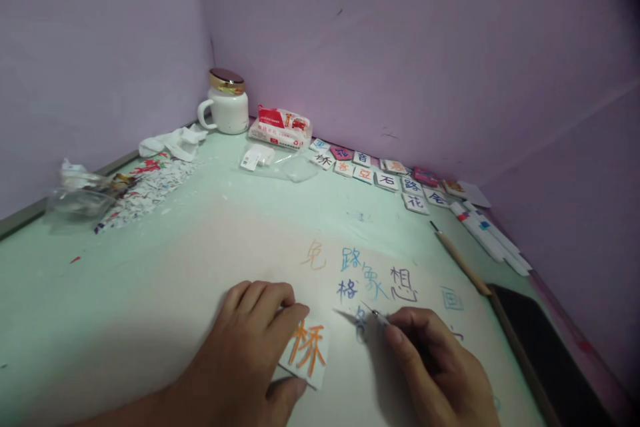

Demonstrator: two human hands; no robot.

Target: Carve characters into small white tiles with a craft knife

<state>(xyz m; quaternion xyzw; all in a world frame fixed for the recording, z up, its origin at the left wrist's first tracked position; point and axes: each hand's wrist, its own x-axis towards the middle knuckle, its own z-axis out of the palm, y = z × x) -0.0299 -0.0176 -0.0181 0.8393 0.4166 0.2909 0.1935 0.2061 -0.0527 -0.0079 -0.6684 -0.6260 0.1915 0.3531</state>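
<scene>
My left hand (253, 347) presses down on a small white card (307, 347) bearing an orange character, thumb and fingers holding its edges. My right hand (440, 370) grips a thin craft knife (376, 314), whose tip points left toward the card, a short gap away. Both rest on a large white sheet (240, 253) with coloured handwritten characters (373, 280) above the hands.
Several small character cards (380, 177) line the back wall. A white mug with gold lid (226, 103) and a tissue pack (280, 127) stand in the corner. Paper scraps (145, 190) lie left. A brush (460, 257), markers (493, 237) and a dark tablet (545, 353) lie right.
</scene>
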